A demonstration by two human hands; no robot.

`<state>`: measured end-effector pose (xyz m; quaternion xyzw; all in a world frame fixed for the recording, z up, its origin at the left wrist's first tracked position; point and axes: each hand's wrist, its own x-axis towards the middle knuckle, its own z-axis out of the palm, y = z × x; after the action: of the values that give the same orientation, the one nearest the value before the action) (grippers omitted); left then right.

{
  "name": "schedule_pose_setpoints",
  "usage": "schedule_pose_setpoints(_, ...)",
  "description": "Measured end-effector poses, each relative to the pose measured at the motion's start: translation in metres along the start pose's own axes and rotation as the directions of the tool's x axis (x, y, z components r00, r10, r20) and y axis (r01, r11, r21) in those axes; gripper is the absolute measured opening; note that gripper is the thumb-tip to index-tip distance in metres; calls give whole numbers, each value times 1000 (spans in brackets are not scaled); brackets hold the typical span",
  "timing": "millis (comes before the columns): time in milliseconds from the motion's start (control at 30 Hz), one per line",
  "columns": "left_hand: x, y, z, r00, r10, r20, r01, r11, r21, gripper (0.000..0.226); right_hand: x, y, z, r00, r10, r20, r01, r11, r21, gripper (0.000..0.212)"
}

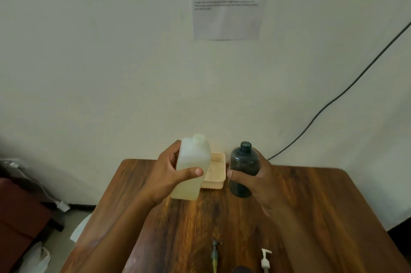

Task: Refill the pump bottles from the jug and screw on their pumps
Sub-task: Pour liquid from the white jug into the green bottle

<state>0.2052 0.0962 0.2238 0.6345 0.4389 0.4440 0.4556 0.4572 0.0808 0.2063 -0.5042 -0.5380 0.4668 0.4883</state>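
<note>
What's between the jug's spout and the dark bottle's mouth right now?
Nothing visible. The left hand holds the translucent jug upright; the right hand holds the dark bottle beside it, its neck open with no pump on. Only air separates them; the beige basket sits behind, lower.

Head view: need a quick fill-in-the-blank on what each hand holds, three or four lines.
1. The left hand holds the translucent white plastic ____ above the brown wooden table.
2. The right hand holds the dark round pump bottle, whose neck is ____.
3. The white pump lies on the ____.
4. The beige perforated plastic basket sits ____ the two held containers.

Missing: jug; open; table; between
</note>
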Motion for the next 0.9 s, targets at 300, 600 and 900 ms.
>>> schedule_pose_setpoints(300,6,46,11,993,102,55,-106,991,83,64,-6,-64,-31,984,-128,120,152,964,-218,61)
schedule_pose_setpoints(600,7,68,15,977,159,145,-182,970,161,68,-4,-92,-53,962,-137,238,223,896,-384,66)
schedule_pose_setpoints(900,9,72,20,964,188,188,-226,953,201,69,-4,-102,-58,945,-121,304,253,860,-443,62)
